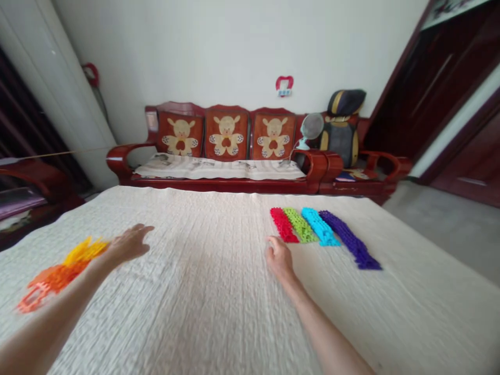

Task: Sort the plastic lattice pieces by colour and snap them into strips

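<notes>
My left hand (132, 243) is above the cream cloth on the left, fingers stretched forward and thumb apart, with nothing in it. Beside that wrist lies a loose pile of yellow pieces (84, 251), orange pieces (58, 276) and coral pieces (34, 298), partly hidden by my forearm. My right hand (280, 258) is just in front of a red bumpy strip (284, 225); its fingers are bent, with a gap to the thumb and nothing visible between. Right of the red strip lie a lime green strip (300, 225), a light blue strip (320, 227) and a longer purple strip (349, 239).
A cream textured cloth (203, 291) covers the table. Behind it stands a red wooden sofa (219, 183) with bear-patterned cushions (227, 133). A small fan (312, 126) and a padded chair seat cover (339, 140) are at the right end.
</notes>
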`<action>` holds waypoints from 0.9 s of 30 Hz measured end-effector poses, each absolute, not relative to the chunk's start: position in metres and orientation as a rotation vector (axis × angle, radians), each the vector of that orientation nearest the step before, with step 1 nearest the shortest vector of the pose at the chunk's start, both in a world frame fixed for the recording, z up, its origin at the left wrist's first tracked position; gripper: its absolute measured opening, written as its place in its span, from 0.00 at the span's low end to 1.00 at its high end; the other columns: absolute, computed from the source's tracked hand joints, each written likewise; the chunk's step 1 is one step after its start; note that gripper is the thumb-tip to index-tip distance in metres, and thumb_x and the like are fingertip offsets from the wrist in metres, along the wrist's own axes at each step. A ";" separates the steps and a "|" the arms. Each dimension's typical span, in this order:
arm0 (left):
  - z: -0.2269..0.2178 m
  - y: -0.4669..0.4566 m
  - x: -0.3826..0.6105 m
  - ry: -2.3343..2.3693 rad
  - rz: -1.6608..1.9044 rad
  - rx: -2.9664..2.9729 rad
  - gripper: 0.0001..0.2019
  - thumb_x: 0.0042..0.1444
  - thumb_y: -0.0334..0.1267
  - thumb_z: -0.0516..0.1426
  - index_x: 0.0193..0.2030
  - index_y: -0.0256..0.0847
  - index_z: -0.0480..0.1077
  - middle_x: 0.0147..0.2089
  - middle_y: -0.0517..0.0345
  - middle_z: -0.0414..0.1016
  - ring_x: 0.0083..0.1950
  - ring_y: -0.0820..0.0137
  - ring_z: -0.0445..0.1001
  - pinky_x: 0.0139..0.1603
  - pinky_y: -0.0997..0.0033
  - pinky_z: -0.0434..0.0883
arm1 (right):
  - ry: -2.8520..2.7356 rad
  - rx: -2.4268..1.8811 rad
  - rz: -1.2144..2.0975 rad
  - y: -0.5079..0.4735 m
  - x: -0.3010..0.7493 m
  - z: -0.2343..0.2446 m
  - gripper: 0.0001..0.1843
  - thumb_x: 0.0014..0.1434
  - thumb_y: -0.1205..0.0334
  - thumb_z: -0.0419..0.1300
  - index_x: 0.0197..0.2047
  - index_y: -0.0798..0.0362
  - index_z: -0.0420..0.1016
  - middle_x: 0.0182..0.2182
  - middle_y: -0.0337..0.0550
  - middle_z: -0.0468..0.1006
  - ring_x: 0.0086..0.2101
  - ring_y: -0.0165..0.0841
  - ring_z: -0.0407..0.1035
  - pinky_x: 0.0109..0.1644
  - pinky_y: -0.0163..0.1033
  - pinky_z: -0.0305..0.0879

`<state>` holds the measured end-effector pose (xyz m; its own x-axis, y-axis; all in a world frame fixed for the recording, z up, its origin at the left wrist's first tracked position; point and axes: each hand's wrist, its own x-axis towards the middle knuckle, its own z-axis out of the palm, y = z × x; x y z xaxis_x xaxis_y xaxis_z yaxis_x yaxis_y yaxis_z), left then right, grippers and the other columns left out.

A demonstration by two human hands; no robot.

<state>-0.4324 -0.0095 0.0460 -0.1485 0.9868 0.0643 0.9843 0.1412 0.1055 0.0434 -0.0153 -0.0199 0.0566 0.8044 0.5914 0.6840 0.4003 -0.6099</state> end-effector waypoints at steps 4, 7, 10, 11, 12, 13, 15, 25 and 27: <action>0.048 0.021 -0.335 2.045 0.284 2.119 0.28 0.46 0.37 0.54 0.57 0.42 0.69 0.51 0.52 0.76 0.50 0.61 0.74 0.50 0.66 0.69 | -1.569 -1.470 -0.050 -0.006 0.090 -0.031 0.18 0.50 0.72 0.48 0.41 0.55 0.74 0.38 0.50 0.77 0.43 0.39 0.69 0.51 0.46 0.66; 0.045 0.044 -0.260 1.815 0.367 2.056 0.24 0.48 0.38 0.55 0.54 0.42 0.71 0.43 0.55 0.79 0.41 0.64 0.76 0.43 0.68 0.71 | -1.570 -1.495 -0.105 -0.001 0.097 -0.035 0.17 0.50 0.73 0.49 0.40 0.55 0.74 0.37 0.50 0.76 0.42 0.40 0.68 0.50 0.47 0.65; 0.035 0.068 -0.190 1.614 0.605 1.973 0.20 0.48 0.37 0.57 0.50 0.40 0.73 0.44 0.53 0.79 0.45 0.63 0.75 0.44 0.68 0.71 | -1.567 -1.482 -0.111 0.000 0.094 -0.036 0.16 0.50 0.74 0.49 0.38 0.55 0.73 0.36 0.50 0.75 0.42 0.40 0.67 0.50 0.47 0.65; 0.032 0.076 -0.167 1.584 0.630 1.972 0.20 0.48 0.36 0.58 0.50 0.40 0.73 0.46 0.52 0.79 0.46 0.63 0.75 0.45 0.67 0.71 | -1.551 -1.479 -0.101 0.000 0.093 -0.036 0.16 0.50 0.74 0.49 0.39 0.56 0.73 0.36 0.49 0.74 0.42 0.40 0.67 0.50 0.47 0.65; 0.029 0.085 -0.146 1.563 0.642 1.975 0.20 0.49 0.36 0.58 0.50 0.39 0.73 0.48 0.52 0.79 0.47 0.64 0.75 0.47 0.67 0.71 | -1.533 -1.482 -0.086 -0.001 0.093 -0.035 0.16 0.50 0.74 0.49 0.40 0.56 0.73 0.36 0.49 0.74 0.42 0.40 0.67 0.50 0.46 0.64; 0.026 0.094 -0.126 1.522 0.673 1.965 0.20 0.50 0.36 0.57 0.51 0.38 0.73 0.48 0.51 0.78 0.47 0.64 0.75 0.48 0.67 0.71 | -1.519 -1.487 -0.068 -0.002 0.092 -0.034 0.17 0.50 0.74 0.49 0.41 0.56 0.73 0.36 0.50 0.74 0.42 0.40 0.67 0.50 0.47 0.64; 0.024 0.112 -0.090 1.415 0.780 1.901 0.19 0.53 0.35 0.56 0.53 0.35 0.72 0.48 0.49 0.78 0.46 0.64 0.76 0.48 0.65 0.71 | -1.507 -1.503 -0.025 -0.004 0.091 -0.031 0.18 0.50 0.73 0.49 0.42 0.57 0.73 0.37 0.50 0.73 0.43 0.41 0.66 0.51 0.47 0.64; 0.022 0.171 -0.005 1.392 0.940 1.914 0.14 0.53 0.40 0.57 0.46 0.40 0.74 0.49 0.49 0.78 0.56 0.60 0.70 0.58 0.63 0.66 | -1.428 -1.510 0.122 -0.006 0.090 -0.028 0.19 0.54 0.72 0.46 0.46 0.56 0.71 0.41 0.50 0.72 0.44 0.40 0.67 0.51 0.45 0.63; 0.018 0.170 0.000 1.388 0.929 1.921 0.13 0.53 0.39 0.57 0.45 0.40 0.75 0.49 0.49 0.78 0.57 0.60 0.70 0.59 0.63 0.65 | -1.413 -1.511 0.134 -0.005 0.090 -0.028 0.19 0.54 0.72 0.46 0.46 0.56 0.70 0.42 0.51 0.72 0.45 0.40 0.67 0.51 0.46 0.64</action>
<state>-0.0003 0.1701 0.0176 0.2135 0.9568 0.1972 0.5469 -0.2843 0.7874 0.0896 -0.0049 -0.0282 0.3055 0.7929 0.5273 0.6794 0.2065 -0.7041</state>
